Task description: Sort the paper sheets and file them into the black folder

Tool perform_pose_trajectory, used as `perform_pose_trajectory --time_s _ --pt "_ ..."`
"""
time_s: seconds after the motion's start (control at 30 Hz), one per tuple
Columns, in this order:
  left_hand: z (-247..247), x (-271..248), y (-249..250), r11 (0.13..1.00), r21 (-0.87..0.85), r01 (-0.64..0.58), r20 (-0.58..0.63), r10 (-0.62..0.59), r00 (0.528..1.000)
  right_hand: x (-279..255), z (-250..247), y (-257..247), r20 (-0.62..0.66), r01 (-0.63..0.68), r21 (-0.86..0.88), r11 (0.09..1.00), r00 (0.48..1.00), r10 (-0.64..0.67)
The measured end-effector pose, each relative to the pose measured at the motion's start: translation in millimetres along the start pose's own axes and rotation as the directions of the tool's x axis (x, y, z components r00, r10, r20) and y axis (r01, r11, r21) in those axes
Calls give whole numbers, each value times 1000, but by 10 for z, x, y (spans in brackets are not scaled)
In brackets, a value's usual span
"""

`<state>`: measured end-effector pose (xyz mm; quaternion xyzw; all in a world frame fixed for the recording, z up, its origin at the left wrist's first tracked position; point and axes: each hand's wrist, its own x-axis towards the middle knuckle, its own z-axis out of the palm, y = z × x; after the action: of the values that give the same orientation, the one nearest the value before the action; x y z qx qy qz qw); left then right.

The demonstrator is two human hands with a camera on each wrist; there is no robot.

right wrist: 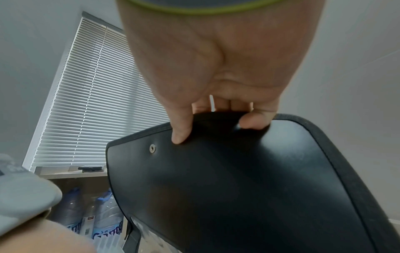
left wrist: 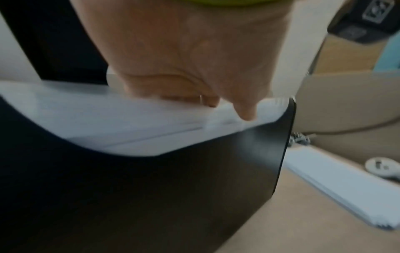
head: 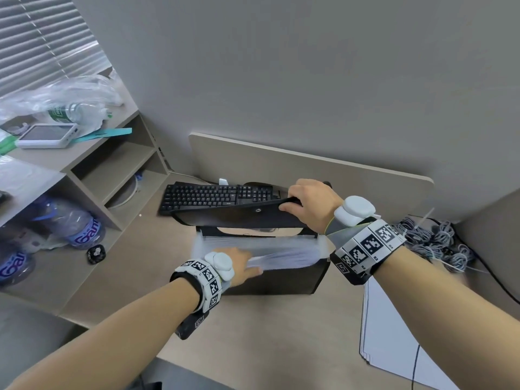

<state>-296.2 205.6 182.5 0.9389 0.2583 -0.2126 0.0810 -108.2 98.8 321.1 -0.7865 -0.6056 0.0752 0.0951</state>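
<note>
**Now filing: flap held up, sheets going into the black folder**

Head view. The black folder [head: 281, 280] stands upright on the bench [head: 253, 333], near the middle, with a keyboard [head: 213, 195] beyond it on the far side. The right hand [head: 309, 205] grips the far edge of the folder's flap [head: 239, 218] and holds it lifted clear of the mouth. The left hand [head: 239, 264] lies on the left end of a bundle of paper sheets [head: 287, 256] that sits in the open top; the bundle is blurred. A further stack of sheets [head: 394, 333] lies flat on the bench at the near right.

Left wrist view. The left hand [left wrist: 194, 68] has its thumb on the near face of the paper sheets [left wrist: 108, 119] and its other fingers behind them, pinching the bundle just above the folder's front wall [left wrist: 173, 196].

Right wrist view. The right hand [right wrist: 216, 85] has its thumb on the flap's inner face and its fingers curled over the stitched rim, near a snap stud [right wrist: 152, 148].

Handling, as judged: the sheets look light, limp and slippery against one another, so they are best pinched as a squared bundle near an edge. The flap appears semi-stiff and is best held at its bound rim.
</note>
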Motion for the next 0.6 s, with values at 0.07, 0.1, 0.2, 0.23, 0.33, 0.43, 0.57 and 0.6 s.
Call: perform_pose_trajectory --time_s 0.07,0.1,0.2,0.23,0.33,0.43,0.57,0.6 --pt "37 29 1 998 61 -11 11 10 1000 -14 13 5 -4 2 7 1000 1000 -2" --pt "28 46 10 997 72 -23 -21 25 999 -19 20 14 -7 4 10 1000 1000 -4" --pt "-40 82 57 991 92 -102 -130 114 985 -20 43 39 -17 11 8 1000 1000 -11" --pt "-41 97 83 986 112 -122 -111 134 985 -18 57 53 -16 7 4 1000 1000 -7" --pt "-4 134 125 979 159 -126 -35 133 991 -14 98 67 -17 3 3 1000 1000 -3" --pt "-23 157 88 989 107 -100 -80 109 991 -7 129 89 -27 -1 14 1000 1000 1" --pt "-47 184 -35 982 184 -50 -91 68 994 30 187 147 5 -45 12 999 999 45" --pt "-50 193 -64 980 195 -36 -67 50 996 47 215 164 15 -68 17 998 998 68"
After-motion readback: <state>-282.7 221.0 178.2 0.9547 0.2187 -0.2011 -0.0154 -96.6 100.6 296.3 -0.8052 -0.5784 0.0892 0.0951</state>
